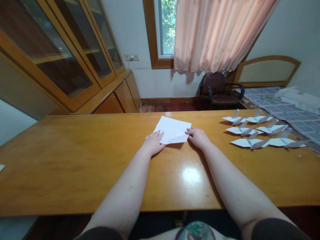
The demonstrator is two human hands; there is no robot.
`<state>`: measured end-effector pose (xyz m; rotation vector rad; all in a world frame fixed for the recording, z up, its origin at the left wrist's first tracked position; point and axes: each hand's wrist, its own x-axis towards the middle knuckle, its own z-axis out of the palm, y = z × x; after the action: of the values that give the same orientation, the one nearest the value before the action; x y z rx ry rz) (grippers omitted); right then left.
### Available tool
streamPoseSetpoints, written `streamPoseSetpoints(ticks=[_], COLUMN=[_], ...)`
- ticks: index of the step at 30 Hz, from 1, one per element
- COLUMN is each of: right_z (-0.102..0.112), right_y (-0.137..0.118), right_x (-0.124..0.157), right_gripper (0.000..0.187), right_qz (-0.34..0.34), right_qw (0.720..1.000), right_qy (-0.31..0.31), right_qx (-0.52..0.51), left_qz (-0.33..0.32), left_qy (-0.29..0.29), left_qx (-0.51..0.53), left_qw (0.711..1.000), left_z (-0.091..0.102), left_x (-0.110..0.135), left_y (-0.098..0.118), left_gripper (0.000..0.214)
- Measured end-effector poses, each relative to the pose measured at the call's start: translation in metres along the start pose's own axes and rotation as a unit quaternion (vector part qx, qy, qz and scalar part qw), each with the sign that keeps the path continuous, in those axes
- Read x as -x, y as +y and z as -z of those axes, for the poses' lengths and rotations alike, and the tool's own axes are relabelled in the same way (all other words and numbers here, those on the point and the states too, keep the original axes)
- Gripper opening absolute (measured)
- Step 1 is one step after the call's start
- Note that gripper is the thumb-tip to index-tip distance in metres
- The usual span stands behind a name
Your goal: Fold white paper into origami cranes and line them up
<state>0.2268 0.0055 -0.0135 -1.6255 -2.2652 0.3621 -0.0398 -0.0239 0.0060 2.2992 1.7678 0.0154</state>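
A white sheet of paper (173,130) is at the middle of the wooden table, with its near edge slightly raised over a shadow. My left hand (154,142) grips its left near corner, fingers on top and thumb by the near edge. At the right edge, my right hand (197,137) pinches the paper between thumb and fingers. The undersides of the sheet and the thumb tips are hard to make out.
Several folded white paper cranes (246,143) stand in rows on the right of the table (75,166). A piece of paper (1,167) shows at the far left edge. Beyond are a brown armchair (215,87), a bed (287,100) and a glass-door cabinet (72,56).
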Motion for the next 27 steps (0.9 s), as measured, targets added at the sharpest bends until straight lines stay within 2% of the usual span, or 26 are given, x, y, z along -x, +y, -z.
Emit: streamPoseSetpoints(ticks=[4,6,10,12,15,19,21,27], right_z=[-0.001,-0.003,-0.004,-0.001,0.002,0.005,0.006,0.008], right_y=[0.000,0.002,0.005,0.005,0.003,0.000,-0.002,-0.004], right_x=[-0.001,-0.002,-0.002,-0.002,-0.002,-0.002,-0.002,-0.002], right_gripper=[0.035,0.031,0.027,0.028,0.031,0.033,0.033,0.038], right_qz=[0.088,0.094,0.017,0.000,-0.036,-0.102,-0.116,-0.149], right_qw=[0.996,0.995,0.998,0.997,0.996,0.991,0.990,0.987], right_qy=[-0.003,-0.014,-0.002,0.001,0.012,0.054,0.064,0.059], right_qx=[0.005,-0.021,-0.055,-0.072,-0.081,-0.059,-0.044,-0.018], left_qz=[-0.010,-0.021,0.042,0.061,0.023,0.002,0.013,0.053], left_qy=[0.042,0.050,0.071,0.084,0.095,0.138,0.143,0.158], left_qx=[-0.007,0.010,0.048,0.075,0.166,0.284,0.291,0.228], left_qw=[0.999,0.998,0.995,0.992,0.981,0.949,0.946,0.959], left_z=[0.004,0.007,0.010,0.010,0.008,0.003,0.002,0.003], left_x=[0.001,0.002,0.003,0.002,0.000,-0.006,-0.009,-0.012], left_y=[0.001,-0.001,-0.014,-0.021,-0.029,-0.029,-0.028,-0.023], left_gripper=[0.053,0.044,0.037,0.035,0.025,0.032,0.029,0.021])
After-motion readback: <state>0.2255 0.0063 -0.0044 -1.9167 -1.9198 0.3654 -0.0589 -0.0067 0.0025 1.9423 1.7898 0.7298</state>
